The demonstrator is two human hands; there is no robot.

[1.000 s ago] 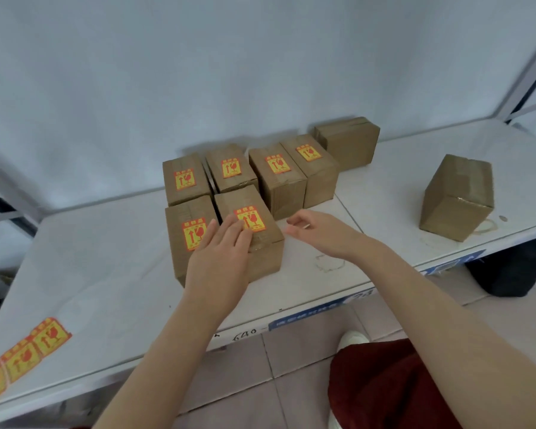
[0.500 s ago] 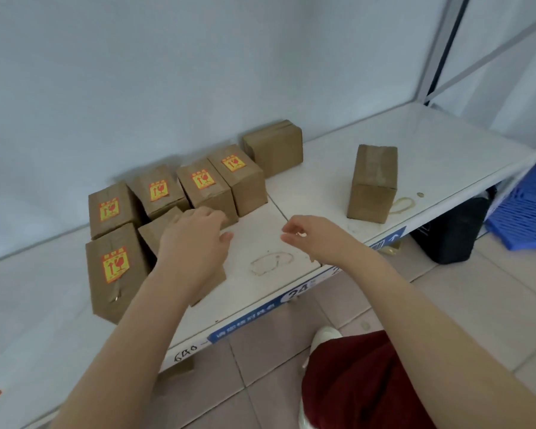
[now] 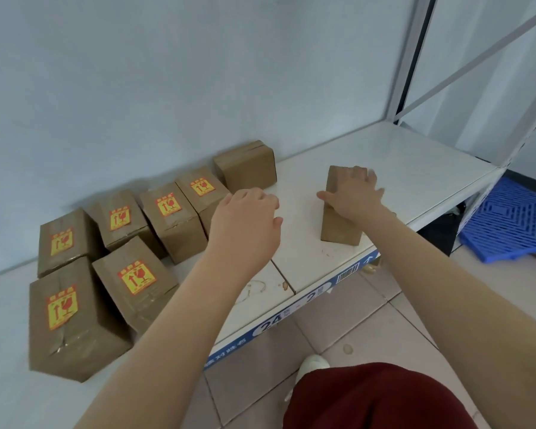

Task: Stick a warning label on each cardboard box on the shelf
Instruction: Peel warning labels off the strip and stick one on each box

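Six labelled boxes [image 3: 75,329] sit clustered at the left of the white shelf [image 3: 415,168], each with a yellow-and-red warning label [image 3: 136,277] on top. One plain box [image 3: 248,165] stands just behind them by the wall. Another bare box [image 3: 338,227] stands well apart to the right, near the shelf's front edge; my right grip [image 3: 353,196] clamps over its top, thumb on the near side. My left grip [image 3: 245,224] hovers above the shelf, fingers loosely curled, holding nothing.
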